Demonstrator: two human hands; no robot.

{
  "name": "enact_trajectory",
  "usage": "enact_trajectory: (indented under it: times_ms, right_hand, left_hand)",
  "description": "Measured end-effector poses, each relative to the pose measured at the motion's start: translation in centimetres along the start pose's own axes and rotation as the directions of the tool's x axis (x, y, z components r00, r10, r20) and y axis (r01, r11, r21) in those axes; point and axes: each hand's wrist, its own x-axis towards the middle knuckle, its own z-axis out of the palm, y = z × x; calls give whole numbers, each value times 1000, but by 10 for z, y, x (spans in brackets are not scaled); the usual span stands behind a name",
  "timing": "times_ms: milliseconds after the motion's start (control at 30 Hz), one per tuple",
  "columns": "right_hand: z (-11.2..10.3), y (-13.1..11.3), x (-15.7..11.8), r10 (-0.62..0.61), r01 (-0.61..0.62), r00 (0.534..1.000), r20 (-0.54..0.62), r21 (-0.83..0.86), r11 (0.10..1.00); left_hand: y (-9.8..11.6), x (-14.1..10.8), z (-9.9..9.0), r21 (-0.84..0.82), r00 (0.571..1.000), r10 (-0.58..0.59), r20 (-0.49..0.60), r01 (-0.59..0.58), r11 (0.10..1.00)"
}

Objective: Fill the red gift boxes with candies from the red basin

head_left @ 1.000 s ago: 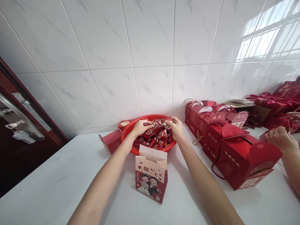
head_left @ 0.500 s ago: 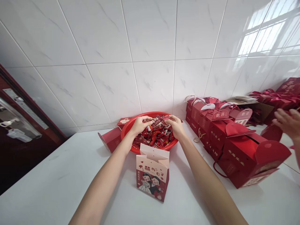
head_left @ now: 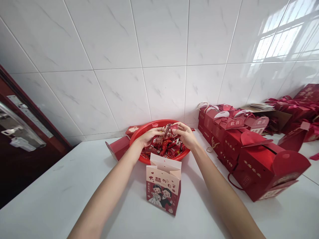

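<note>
White tabletop [head_left: 62, 186]: boxes [head_left: 231, 142] stand right, carton [head_left: 163, 190] fronts basin [head_left: 142, 130].

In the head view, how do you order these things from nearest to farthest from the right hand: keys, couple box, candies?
1. Candies: in the basin, just beneath the right hand.
2. Couple box: in front of the basin, between the forearms.
3. Keys: far left.

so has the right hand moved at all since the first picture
Yes, slightly leftward: the right hand now reaches further past the upright tile seam behind it, closer to the left hand.
</note>
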Motion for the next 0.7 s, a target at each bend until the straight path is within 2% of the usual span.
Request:
enact_trajectory:
  times_ms: [167, 300, 533, 700]
  right_hand:
    - [-2, 2, 1, 26, -25, 999, 28, -3, 1000]
    - [-2, 3, 2, 17, -17, 1000, -18, -18, 1000]
    - [-2, 2, 2, 68, -59, 986, -155, 61, 996]
    - [-3, 3, 3, 63, -49, 976, -209, 74, 996]
  left_hand:
    - [1, -4, 3, 55, 992, -71, 104, 66, 996]
    - [0, -4, 6, 124, 988, -105, 115, 91, 988]
    - [-4, 5, 3, 5, 991, -131, -29, 131, 991]
    - [-8, 6, 2, 205, 988, -87, -129, 113, 972]
